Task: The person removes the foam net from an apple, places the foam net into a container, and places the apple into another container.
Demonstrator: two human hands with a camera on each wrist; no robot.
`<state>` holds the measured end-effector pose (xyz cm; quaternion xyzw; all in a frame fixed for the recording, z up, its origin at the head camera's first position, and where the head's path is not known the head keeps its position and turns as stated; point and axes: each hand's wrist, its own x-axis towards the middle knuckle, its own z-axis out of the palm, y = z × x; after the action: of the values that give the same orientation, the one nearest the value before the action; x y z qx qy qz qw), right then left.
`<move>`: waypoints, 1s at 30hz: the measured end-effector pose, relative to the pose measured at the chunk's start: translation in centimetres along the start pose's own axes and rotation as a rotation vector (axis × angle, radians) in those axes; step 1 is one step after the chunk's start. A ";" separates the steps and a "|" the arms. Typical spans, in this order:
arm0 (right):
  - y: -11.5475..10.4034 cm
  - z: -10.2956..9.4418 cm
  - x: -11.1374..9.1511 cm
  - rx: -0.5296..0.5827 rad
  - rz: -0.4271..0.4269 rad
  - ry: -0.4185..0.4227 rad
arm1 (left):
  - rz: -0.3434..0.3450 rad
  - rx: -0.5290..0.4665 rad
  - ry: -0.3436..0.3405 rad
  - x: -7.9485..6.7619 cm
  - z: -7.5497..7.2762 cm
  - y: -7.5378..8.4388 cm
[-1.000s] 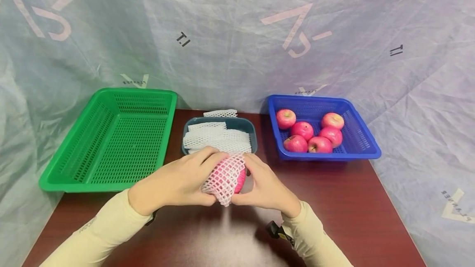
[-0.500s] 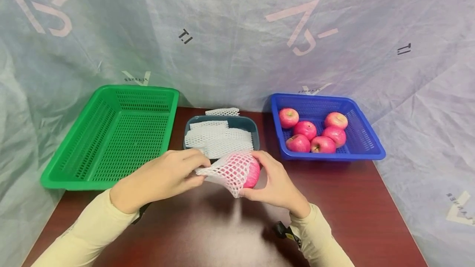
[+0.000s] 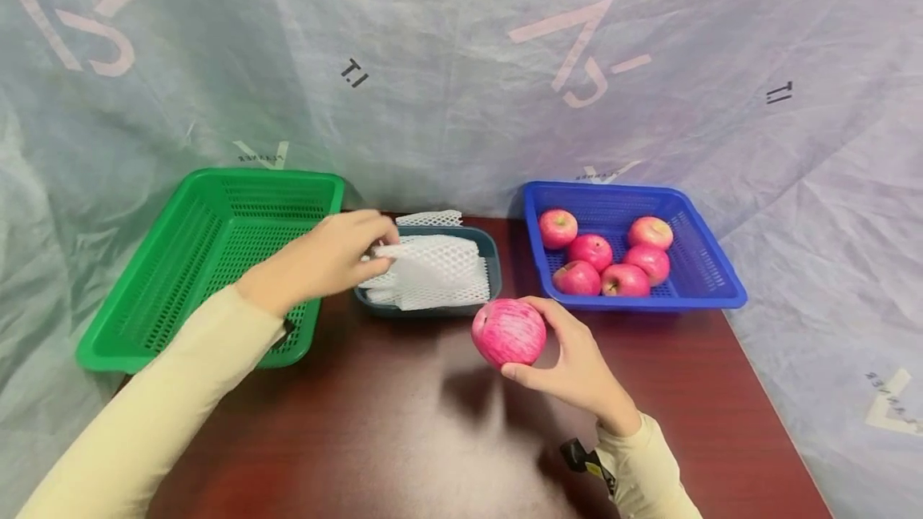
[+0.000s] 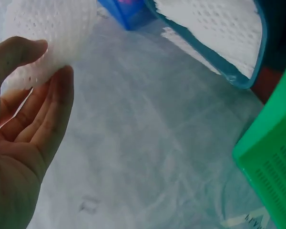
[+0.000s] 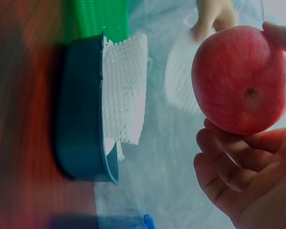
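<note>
My right hand (image 3: 570, 359) grips a bare red apple (image 3: 509, 332) between thumb and fingers above the table, right of centre. In the right wrist view the apple (image 5: 240, 80) shows its small hollow end. My left hand (image 3: 328, 255) pinches a white foam net sleeve (image 3: 436, 255) by one end, over the dark teal tub (image 3: 496, 263). The left wrist view shows thumb and fingertips closed on this foam net (image 4: 50, 38), apart from the tub (image 4: 238, 78). More white foam nets (image 5: 126, 90) lie in the tub.
A green basket (image 3: 108, 343) stands at the left, partly behind my left forearm. At the right a blue basket (image 3: 703, 271) holds several red apples (image 3: 626, 280). One foam net (image 3: 430, 219) lies behind the tub, near the cloth backdrop (image 3: 433, 102).
The foam net has come off the apple. My left hand has carried it up and away over the tub, while my right hand has shifted slightly right with the apple.
</note>
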<state>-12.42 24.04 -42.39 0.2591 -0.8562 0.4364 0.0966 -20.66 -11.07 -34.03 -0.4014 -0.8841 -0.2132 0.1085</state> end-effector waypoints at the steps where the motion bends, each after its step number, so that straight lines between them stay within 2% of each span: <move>1: 0.1 0.0 -0.2 0.000 0.003 -0.001 | -0.028 0.000 -0.027 0.9 0.3 -0.6; 6: 0.5 0.0 -0.8 -0.012 0.018 -0.005 | -0.135 -0.007 -0.134 4.6 2.6 -3.5; 10: 0.6 -0.2 -1.3 -0.019 0.029 -0.002 | -0.210 -0.016 -0.197 6.5 4.4 -5.4; 14: 0.8 -0.4 -1.7 -0.019 0.039 0.000 | -0.284 -0.014 -0.281 7.2 6.0 -7.0; 19: 1.1 -0.7 -1.9 -0.021 0.035 -0.002 | -0.373 -0.006 -0.402 7.3 7.1 -8.4; 23: 1.4 -1.0 -1.9 -0.026 0.029 -0.002 | -0.388 0.021 -0.408 7.6 7.3 -8.5; 30: 1.9 -1.5 -2.3 -0.046 0.042 0.023 | -0.392 0.075 -0.384 8.7 6.9 -7.5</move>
<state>-11.53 26.94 -43.71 0.2340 -0.8701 0.4215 0.1030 -32.17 -6.48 -39.14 -0.2513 -0.9566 -0.1173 -0.0899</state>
